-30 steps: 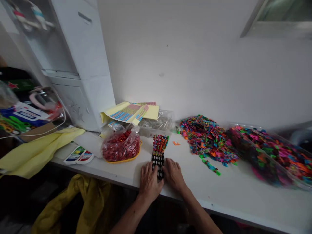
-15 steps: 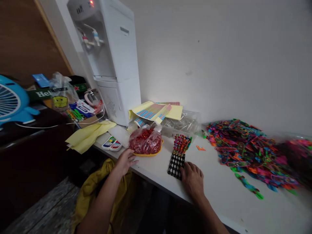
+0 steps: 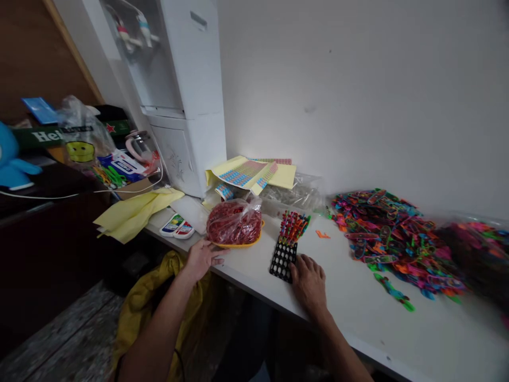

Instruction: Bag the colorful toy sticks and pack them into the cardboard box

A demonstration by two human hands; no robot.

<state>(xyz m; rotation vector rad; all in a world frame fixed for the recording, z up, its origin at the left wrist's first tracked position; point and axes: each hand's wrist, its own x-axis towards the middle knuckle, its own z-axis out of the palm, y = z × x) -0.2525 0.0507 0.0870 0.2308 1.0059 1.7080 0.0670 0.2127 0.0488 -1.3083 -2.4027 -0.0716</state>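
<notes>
My left hand (image 3: 202,260) is at the table's front edge, its fingers apart and reaching under the near rim of a shallow yellow basket (image 3: 238,245). In the basket sits a clear plastic bag of small dark red pieces (image 3: 233,223). My right hand (image 3: 309,281) lies palm down on the table, holding nothing visible, its thumb side against the right edge of a black tray with rows of holes (image 3: 283,261). Several colourful small pieces (image 3: 293,225) stand crowded at the tray's far end. Beyond the right hand lies a small orange piece (image 3: 323,234).
A large heap of colourful plastic pieces (image 3: 392,241) covers the table's right side, beside a filled clear bag (image 3: 477,249). Sticker sheets (image 3: 246,175) and crumpled plastic (image 3: 308,191) lie along the wall. A water dispenser (image 3: 199,95) stands back left; a yellow sack (image 3: 159,302) hangs below.
My head view has turned slightly right and down, so the scene sits further left and higher. Both hands keep nearly the same places beside the basket and the tray.
</notes>
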